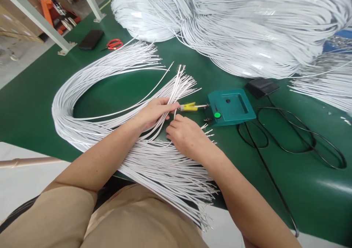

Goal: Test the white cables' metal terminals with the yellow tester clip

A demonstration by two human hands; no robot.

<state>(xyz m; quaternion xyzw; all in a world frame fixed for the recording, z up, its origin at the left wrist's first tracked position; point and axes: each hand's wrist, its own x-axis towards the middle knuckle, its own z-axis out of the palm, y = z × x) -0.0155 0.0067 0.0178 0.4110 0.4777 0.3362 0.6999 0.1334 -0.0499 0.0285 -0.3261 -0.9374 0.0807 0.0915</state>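
Observation:
My left hand [154, 112] is closed around several thin white cables [176, 88], whose ends fan out beyond it. Close beside it, my right hand [187, 134] has its fingers curled and pinched on a white cable [175, 113] that runs between the two hands. Just past my left fingertips is the yellow clip-like piece [189, 107] on a metal rod from a teal machine [231, 107] with a green button [217, 115]. Under both forearms lies a thick bundle of white cables [170, 163], bent in a U to the left, tips bare or metallic.
Large coils of white cable [247, 28] fill the back of the green table [297, 189]. A black pedal-like box [262, 87] and a black cord [275, 193] lie right of the machine. Red-handled scissors [114, 44] and a black case [91, 39] lie at the back left.

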